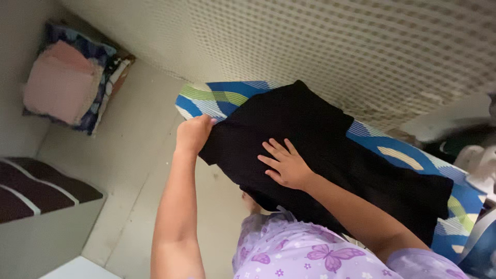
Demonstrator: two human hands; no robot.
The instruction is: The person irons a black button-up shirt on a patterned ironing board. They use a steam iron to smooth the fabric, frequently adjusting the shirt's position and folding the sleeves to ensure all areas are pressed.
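Across the middle of the frame, a black garment (320,150) lies spread over an ironing board (413,155) whose cover is patterned in blue, green and white; the board runs from upper centre down to the right edge. At centre left, the person's left hand (192,133) is clenched on the garment's edge near the board's rounded end, pinching the cloth in a fist. Just right of it, the right hand (285,165) rests flat on the black fabric, fingers spread and pressing down, grasping nothing. Both bare forearms reach up from the bottom of the frame, where a lilac top printed with butterflies (310,253) shows.

Toward the upper left corner, a stack of folded cloths (67,82) sits on the pale floor (134,155) against the wall, pink pieces on top and dark patterned ones beneath. At lower left stands a dark brown striped cushion (36,188) on a pale base. Behind the board, a cream wall with a small dotted pattern (336,41) fills the upper frame. At the right edge, blurred pale and dark items are too unclear to tell apart.
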